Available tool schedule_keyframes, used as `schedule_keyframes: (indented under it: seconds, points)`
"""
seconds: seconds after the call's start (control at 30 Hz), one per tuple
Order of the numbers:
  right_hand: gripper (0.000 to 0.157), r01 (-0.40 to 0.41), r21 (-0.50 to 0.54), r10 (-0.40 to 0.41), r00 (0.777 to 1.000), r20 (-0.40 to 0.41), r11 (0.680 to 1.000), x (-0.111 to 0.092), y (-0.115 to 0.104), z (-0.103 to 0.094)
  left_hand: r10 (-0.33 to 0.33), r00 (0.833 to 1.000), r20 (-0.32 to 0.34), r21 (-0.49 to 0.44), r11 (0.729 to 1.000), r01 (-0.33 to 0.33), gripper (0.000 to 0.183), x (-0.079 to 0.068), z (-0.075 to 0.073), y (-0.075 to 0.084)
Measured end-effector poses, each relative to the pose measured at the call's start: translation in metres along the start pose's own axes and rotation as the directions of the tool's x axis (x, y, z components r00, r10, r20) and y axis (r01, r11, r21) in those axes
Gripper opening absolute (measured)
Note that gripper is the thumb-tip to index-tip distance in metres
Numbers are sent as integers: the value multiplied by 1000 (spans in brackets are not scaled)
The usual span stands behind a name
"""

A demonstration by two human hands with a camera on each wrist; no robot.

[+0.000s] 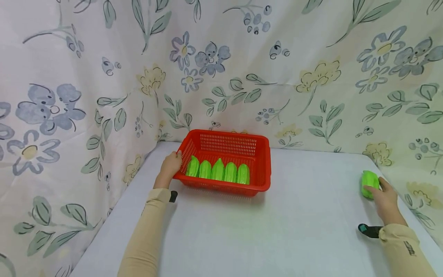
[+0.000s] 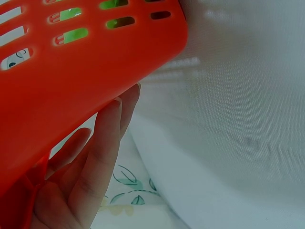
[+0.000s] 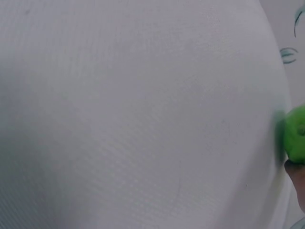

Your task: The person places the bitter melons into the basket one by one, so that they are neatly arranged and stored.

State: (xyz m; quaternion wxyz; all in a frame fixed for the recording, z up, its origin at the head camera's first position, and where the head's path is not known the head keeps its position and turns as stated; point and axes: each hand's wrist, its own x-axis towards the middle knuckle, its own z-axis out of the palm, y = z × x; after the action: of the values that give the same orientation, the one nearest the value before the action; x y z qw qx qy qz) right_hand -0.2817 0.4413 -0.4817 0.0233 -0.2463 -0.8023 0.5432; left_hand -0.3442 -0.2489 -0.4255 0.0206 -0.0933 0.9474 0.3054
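A red plastic basket (image 1: 221,186) with slotted walls stands at the back of the table. Inside it, a row of several bright green, ribbed, oblong fruits (image 1: 218,170) lines the near wall. My left hand (image 1: 171,165) grips the basket's left rim; in the left wrist view its fingers (image 2: 107,136) reach along the outside of the red wall. Far to the right, my right hand (image 1: 387,201) holds another green ribbed fruit (image 1: 370,181) between thumb and fingers. Only part of that fruit (image 3: 296,134) and a fingertip show at the right wrist view's edge.
The white tabletop (image 1: 277,231) stretches between the basket and my right hand. A flower-printed curtain (image 1: 249,69) hangs along the back and both sides of the table. Dark straps show at both wrists.
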Motion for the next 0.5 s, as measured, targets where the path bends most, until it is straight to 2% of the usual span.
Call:
schedule_keyframes:
  seconds: [0.5]
  points:
    - [82,-6,55,6,1000,6,998,-1,-3,-3,-9,1000,6,3,1000,9,60,-2,-2,1]
